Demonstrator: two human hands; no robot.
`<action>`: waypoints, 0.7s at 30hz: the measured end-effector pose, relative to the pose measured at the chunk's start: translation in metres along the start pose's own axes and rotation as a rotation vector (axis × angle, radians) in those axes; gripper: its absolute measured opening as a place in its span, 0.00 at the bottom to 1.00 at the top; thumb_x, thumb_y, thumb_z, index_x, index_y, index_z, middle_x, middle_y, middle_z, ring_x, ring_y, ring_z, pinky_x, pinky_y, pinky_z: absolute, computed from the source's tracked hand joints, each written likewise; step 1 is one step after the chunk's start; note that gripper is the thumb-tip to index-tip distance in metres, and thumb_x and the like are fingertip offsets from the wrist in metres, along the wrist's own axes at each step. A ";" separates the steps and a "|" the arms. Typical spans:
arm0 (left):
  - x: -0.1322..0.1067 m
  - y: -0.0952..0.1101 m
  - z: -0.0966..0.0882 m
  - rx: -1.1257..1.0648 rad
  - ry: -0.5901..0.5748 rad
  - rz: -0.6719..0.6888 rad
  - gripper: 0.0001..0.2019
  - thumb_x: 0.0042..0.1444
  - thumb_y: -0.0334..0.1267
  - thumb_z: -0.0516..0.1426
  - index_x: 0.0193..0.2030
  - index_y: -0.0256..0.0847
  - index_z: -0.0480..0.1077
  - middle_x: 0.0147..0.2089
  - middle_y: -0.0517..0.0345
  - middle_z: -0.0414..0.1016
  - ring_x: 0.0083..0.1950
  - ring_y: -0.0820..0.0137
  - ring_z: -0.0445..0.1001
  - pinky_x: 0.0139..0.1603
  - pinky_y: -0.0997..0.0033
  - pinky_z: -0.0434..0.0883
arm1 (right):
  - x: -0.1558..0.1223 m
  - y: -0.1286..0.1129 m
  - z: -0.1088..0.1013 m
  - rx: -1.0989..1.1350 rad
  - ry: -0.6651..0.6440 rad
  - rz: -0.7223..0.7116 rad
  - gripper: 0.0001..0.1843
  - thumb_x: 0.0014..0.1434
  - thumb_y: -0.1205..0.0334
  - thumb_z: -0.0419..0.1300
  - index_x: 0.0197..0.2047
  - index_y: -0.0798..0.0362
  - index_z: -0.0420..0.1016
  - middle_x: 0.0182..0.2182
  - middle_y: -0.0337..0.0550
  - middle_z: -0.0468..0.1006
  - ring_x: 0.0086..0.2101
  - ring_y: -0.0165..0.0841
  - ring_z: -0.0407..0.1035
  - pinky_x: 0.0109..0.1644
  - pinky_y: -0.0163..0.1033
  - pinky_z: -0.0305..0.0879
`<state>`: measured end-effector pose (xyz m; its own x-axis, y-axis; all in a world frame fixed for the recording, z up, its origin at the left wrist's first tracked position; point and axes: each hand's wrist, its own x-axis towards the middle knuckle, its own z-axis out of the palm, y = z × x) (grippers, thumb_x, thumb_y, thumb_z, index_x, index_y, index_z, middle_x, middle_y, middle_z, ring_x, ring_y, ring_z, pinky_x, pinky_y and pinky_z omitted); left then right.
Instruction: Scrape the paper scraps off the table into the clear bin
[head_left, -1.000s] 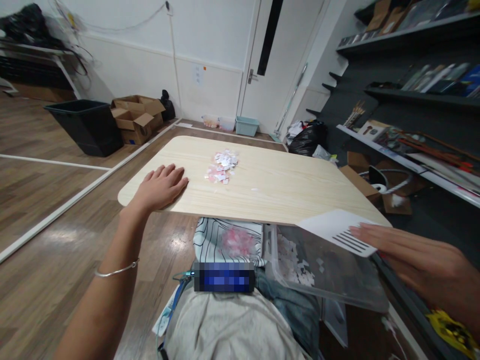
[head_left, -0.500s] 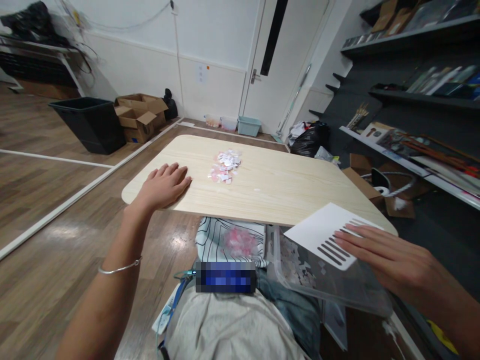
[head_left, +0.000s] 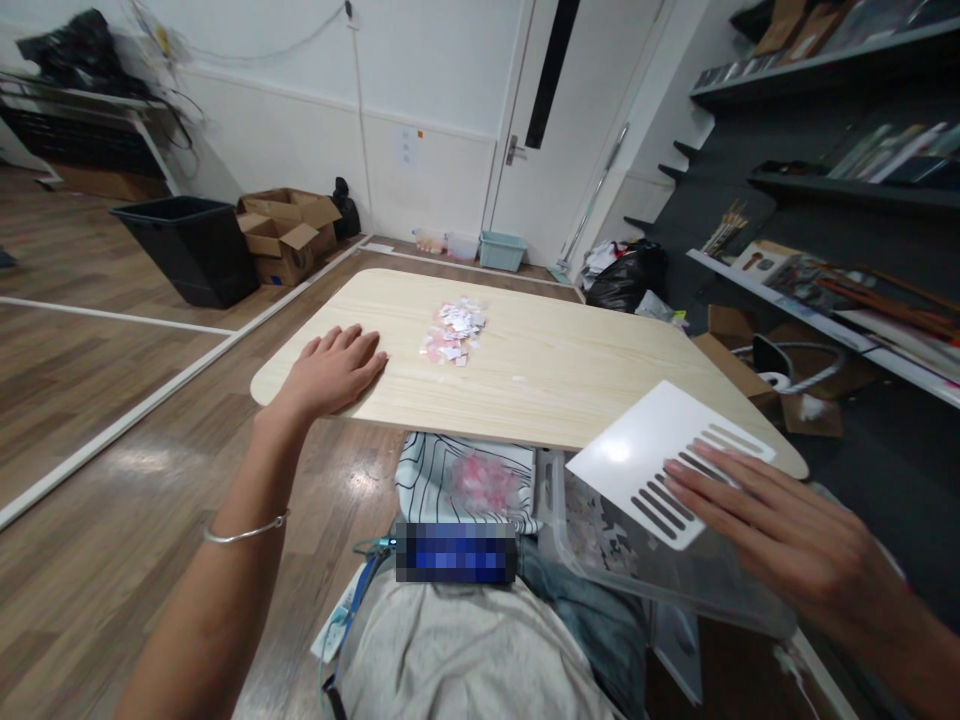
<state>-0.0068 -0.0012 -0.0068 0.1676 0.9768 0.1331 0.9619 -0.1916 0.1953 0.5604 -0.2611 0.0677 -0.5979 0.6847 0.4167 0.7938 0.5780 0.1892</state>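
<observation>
Over the last second the glossy white rectangular sheet with a row of long slots [head_left: 626,440] has swung round and tilted, so its slotted face shows more fully, at four o'clock from the middle of the pale wood-grained tabletop [head_left: 585,350]. The bare right hand [head_left: 787,530] holds it, fingers across the slots, thumb hidden. At five o'clock is the clear plastic bin [head_left: 679,582]. The bare left hand [head_left: 336,370] stays flat, fingers slightly spread, at nine; the white-and-pink scrap heap [head_left: 461,320], at ten, looks unchanged.

The slotted sheet [head_left: 636,440] looks glossy, the tabletop [head_left: 577,350] wood-grained.
</observation>
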 end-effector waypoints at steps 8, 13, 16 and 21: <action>0.002 -0.003 0.005 -0.020 0.039 -0.008 0.38 0.89 0.63 0.45 0.90 0.52 0.77 0.95 0.42 0.72 0.98 0.40 0.64 0.95 0.35 0.64 | 0.006 0.022 -0.033 -0.107 -0.018 -0.123 0.38 0.81 0.76 0.64 0.81 0.30 0.91 0.69 0.42 0.97 0.72 0.49 0.90 0.83 0.55 0.87; 0.000 0.001 0.001 -0.011 0.008 -0.016 0.39 0.89 0.61 0.44 0.92 0.48 0.76 0.98 0.41 0.69 0.98 0.39 0.63 0.96 0.35 0.62 | 0.071 0.007 -0.020 -0.282 0.104 0.053 0.30 0.86 0.74 0.59 0.77 0.47 0.94 0.58 0.52 1.00 0.51 0.46 0.98 0.58 0.44 0.93; -0.001 0.004 -0.003 0.006 -0.019 -0.034 0.41 0.89 0.59 0.42 0.94 0.44 0.74 0.99 0.39 0.65 0.99 0.38 0.61 0.97 0.36 0.61 | 0.122 0.005 0.006 -0.318 0.101 0.190 0.27 0.89 0.66 0.58 0.78 0.54 0.93 0.53 0.56 1.00 0.45 0.48 0.97 0.46 0.45 0.90; -0.001 0.001 -0.004 -0.002 -0.015 -0.015 0.40 0.89 0.60 0.43 0.94 0.46 0.74 0.99 0.40 0.67 0.99 0.38 0.63 0.96 0.34 0.62 | 0.190 0.026 0.040 -0.264 0.005 0.466 0.28 0.87 0.60 0.58 0.77 0.49 0.95 0.49 0.58 1.00 0.45 0.56 0.96 0.52 0.53 0.91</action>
<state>-0.0064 -0.0023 -0.0030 0.1559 0.9810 0.1155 0.9639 -0.1766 0.1990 0.4632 -0.0976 0.1162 -0.1757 0.8398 0.5137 0.9763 0.0816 0.2004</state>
